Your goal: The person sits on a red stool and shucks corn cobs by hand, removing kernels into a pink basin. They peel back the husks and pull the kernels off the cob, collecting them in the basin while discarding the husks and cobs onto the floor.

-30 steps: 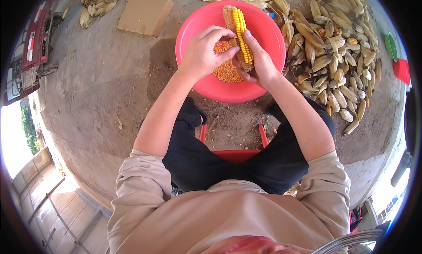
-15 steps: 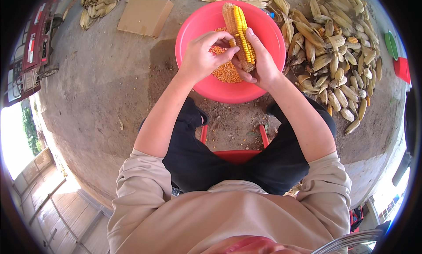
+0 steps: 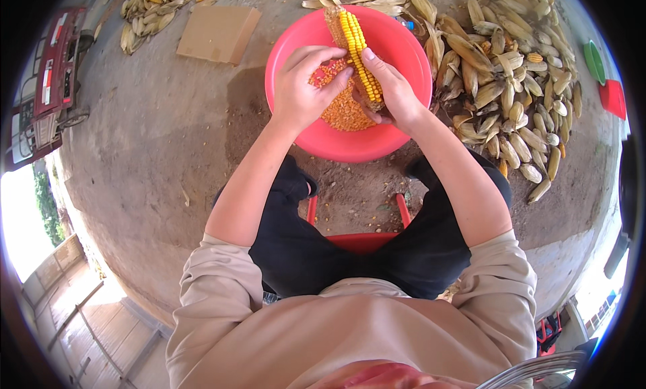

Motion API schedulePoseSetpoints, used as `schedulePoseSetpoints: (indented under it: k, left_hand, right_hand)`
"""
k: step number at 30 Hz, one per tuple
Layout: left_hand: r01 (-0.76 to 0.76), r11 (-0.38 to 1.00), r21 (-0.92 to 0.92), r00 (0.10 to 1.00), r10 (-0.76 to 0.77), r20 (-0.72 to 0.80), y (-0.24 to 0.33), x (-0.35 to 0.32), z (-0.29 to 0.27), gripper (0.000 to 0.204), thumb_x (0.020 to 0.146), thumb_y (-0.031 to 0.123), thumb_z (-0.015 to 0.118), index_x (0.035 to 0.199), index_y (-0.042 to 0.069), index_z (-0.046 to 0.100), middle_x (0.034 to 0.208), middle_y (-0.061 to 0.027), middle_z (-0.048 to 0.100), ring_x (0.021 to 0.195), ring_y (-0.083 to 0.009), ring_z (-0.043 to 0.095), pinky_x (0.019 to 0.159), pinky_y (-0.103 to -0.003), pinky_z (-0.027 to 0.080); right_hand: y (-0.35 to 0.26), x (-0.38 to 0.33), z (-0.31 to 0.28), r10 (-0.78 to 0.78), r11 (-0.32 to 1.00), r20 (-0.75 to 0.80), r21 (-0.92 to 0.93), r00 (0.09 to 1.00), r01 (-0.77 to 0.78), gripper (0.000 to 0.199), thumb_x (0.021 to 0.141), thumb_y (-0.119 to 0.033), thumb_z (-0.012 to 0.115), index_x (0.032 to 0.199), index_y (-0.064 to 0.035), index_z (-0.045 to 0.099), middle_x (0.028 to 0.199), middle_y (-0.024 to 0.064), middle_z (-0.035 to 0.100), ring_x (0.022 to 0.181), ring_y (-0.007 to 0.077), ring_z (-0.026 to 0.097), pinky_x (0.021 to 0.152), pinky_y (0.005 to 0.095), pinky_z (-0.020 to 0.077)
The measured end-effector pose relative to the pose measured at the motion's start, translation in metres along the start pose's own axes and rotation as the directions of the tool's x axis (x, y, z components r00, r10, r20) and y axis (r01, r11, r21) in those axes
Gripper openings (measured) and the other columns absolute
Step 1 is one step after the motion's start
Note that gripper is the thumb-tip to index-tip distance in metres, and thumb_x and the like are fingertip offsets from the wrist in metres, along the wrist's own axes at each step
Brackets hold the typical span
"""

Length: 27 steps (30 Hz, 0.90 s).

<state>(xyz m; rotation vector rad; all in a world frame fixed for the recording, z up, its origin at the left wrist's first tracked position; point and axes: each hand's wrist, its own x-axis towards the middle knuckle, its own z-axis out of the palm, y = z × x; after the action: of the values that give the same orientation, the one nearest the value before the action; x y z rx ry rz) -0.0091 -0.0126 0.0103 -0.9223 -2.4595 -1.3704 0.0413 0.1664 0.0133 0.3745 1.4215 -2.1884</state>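
Over the basin, my right hand (image 3: 397, 96) is closed round a partly shelled corn cob (image 3: 358, 49), its thumb lying along the kernels. A band of yellow kernels runs down the cob, with bare cob along the left side and dry husk at the far tip. My left hand (image 3: 299, 86) is beside the cob's left edge, thumb and forefinger apart and fingertips at the cob. No object shows in it. Below both hands, the pink-red basin (image 3: 286, 43) holds loose orange-yellow kernels (image 3: 346, 113).
At the right lies a big heap of husked and unhusked corn (image 3: 511, 86), with a green bowl (image 3: 594, 62) and a red container (image 3: 612, 98) beyond. A flat cardboard box (image 3: 219, 34) is left of the basin. A red vehicle (image 3: 57, 73) stands at far left.
My left thumb and forefinger have parted from a pinch on a small yellowish-brown bit, which no longer shows. The cob has shifted slightly left, its husk tip now more visible.
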Motion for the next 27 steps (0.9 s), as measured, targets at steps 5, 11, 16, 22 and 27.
schedulePoseSetpoints:
  k: [5, 11, 16, 22, 27]
  left_hand:
    - [0.005, 1.0, -0.006, 1.0, -0.004, 0.023, -0.006, -0.004, -0.001, 0.019, 0.082, 0.005, 0.076, 0.1, 0.002, 0.07, 0.097, -0.0073, 0.071, 0.084, -0.0163, 0.066, 0.078, -0.03, 0.054]
    - [0.163, 0.958, -0.235, 0.986, -0.152, 0.066, 0.001, -0.005, -0.002, 0.013, 0.09, 0.01, 0.069, 0.096, 0.001, 0.064, 0.094, -0.0056, 0.068, 0.09, -0.0135, 0.062, 0.085, -0.029, 0.05]
    - [0.314, 0.825, -0.469, 0.949, -0.267, 0.167, -0.014, -0.008, -0.008, 0.016, 0.092, 0.011, 0.065, 0.104, 0.003, 0.059, 0.104, -0.0074, 0.066, 0.096, -0.0153, 0.062, 0.088, -0.032, 0.049]
    - [0.399, 0.904, -0.153, 0.895, -0.348, 0.278, -0.013, -0.015, 0.007, 0.042, 0.095, 0.022, 0.066, 0.127, 0.0, 0.051, 0.127, -0.0113, 0.058, 0.117, -0.0217, 0.058, 0.098, -0.037, 0.047]
    - [0.56, 0.56, -0.61, 0.823, -0.294, 0.486, 0.014, -0.018, 0.026, 0.077, 0.098, 0.032, 0.063, 0.15, 0.001, 0.015, 0.127, -0.0171, 0.052, 0.073, -0.0181, 0.069, 0.074, -0.031, 0.059]
  right_hand:
    - [0.007, 0.003, -0.003, 0.024, 0.999, 0.012, -0.044, 1.0, -0.023, 0.057, 0.1, -0.061, 0.041, 0.11, -0.0071, 0.057, 0.066, 0.0014, 0.053, 0.04, 0.0101, 0.044, 0.034, 0.0248, 0.0278]
    - [0.0, -0.004, 0.003, 0.125, 0.984, 0.133, 0.112, 0.983, -0.14, 0.061, 0.098, -0.068, 0.038, 0.095, -0.0093, 0.055, 0.065, 0.0025, 0.052, 0.038, 0.0109, 0.043, 0.032, 0.0253, 0.0256]
    - [0.003, 0.001, -0.005, 0.079, 0.962, 0.145, 0.247, 0.986, -0.114, 0.062, 0.098, -0.068, 0.035, 0.094, -0.0097, 0.054, 0.063, 0.0042, 0.052, 0.037, 0.0119, 0.042, 0.032, 0.0253, 0.0242]
    - [0.002, 0.006, -0.006, -0.03, 0.996, -0.065, 0.079, 0.997, 0.035, 0.058, 0.1, -0.063, 0.037, 0.102, -0.0085, 0.056, 0.067, 0.0042, 0.056, 0.038, 0.012, 0.044, 0.033, 0.0253, 0.0272]
    - [0.006, 0.007, 0.001, -0.055, 0.994, -0.023, 0.088, 0.998, 0.057, 0.058, 0.101, -0.062, 0.037, 0.105, -0.0085, 0.058, 0.068, 0.0028, 0.056, 0.042, 0.0109, 0.045, 0.035, 0.0242, 0.0296]
